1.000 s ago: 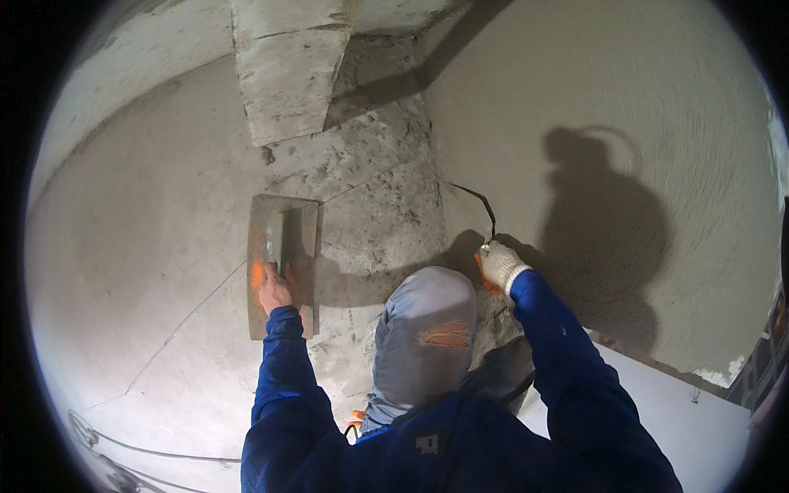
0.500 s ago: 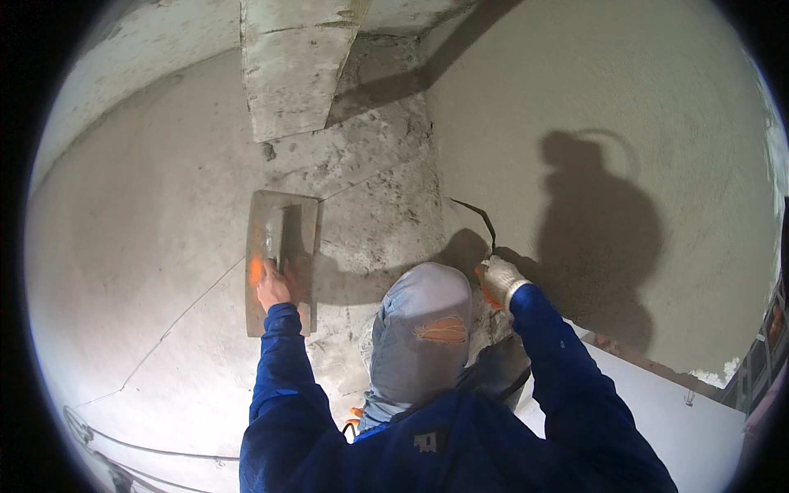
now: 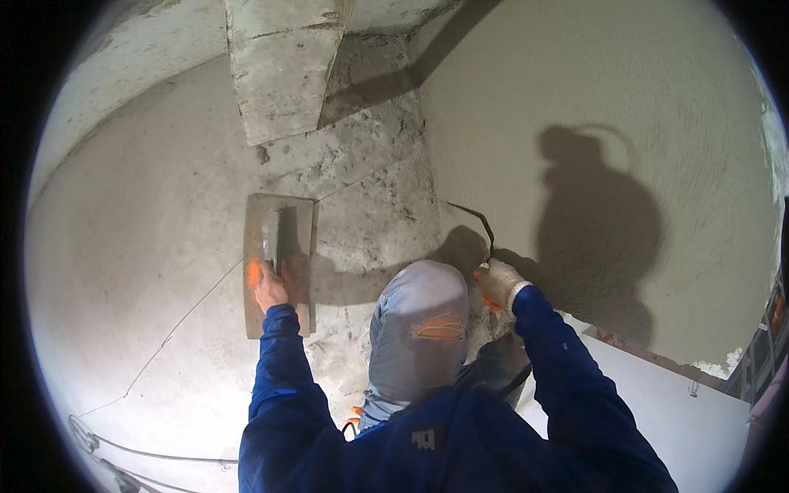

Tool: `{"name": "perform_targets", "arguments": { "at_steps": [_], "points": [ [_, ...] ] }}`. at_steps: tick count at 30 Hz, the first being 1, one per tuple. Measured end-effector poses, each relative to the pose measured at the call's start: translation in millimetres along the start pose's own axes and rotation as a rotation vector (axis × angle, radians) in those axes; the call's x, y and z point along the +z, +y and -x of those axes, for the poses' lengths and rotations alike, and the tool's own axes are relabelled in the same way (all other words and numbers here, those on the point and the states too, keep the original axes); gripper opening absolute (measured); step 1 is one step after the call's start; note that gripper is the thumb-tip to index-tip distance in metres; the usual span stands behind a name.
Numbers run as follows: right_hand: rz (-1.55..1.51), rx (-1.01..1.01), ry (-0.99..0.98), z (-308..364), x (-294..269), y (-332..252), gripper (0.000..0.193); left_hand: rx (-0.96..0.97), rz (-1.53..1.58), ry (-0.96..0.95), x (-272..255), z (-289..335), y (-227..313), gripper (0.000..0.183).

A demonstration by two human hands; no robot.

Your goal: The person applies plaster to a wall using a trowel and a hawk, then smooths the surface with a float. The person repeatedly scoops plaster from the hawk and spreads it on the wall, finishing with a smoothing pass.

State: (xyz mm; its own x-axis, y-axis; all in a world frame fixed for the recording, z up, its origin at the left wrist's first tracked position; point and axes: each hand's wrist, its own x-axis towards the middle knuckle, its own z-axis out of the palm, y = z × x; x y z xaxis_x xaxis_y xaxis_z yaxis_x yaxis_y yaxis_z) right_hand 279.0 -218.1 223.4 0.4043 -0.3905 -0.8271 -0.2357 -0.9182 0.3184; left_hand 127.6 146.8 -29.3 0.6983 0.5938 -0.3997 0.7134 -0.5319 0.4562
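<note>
Around tools [image 3: 297,255] [image 3: 487,223], hands [image 3: 272,289] [image 3: 503,282] apart, right seemingly clenched

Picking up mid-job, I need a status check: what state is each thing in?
Left hand, bare, gripping
Float, held in left hand
Right hand, gloved, gripping
Black tool, bent, held in right hand
Jeans, ripped at knee
Right wall, lower edge ragged
Middle patch, rough, pitted

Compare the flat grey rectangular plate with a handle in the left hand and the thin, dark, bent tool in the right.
Plate: broad and straight-edged; bent tool: narrow from this angle, with a kink.
Plate: pale grey with orange; bent tool: dark.
Plate: broad face toward the camera; bent tool: angled up-left.
Shared: each is held in one hand.
</note>
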Motion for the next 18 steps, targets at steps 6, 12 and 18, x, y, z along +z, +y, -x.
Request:
{"name": "perform_targets", "arguments": {
  "at_steps": [6,12,18],
  "points": [
    [-0.401,0.022,0.144,0,-28,-24,0.033,0.079,0.032,0.058,4,-2,-5,0.035],
    [0.370,-0.222,0.016,18,13,12,0.034,0.031,-0.024,0.023,-3,-2,4,0.036],
    [-0.421,0.085,-0.165,74,70,82,0.049,0.020,-0.037,0.031,-12,5,15,0.042]
  ]
}}
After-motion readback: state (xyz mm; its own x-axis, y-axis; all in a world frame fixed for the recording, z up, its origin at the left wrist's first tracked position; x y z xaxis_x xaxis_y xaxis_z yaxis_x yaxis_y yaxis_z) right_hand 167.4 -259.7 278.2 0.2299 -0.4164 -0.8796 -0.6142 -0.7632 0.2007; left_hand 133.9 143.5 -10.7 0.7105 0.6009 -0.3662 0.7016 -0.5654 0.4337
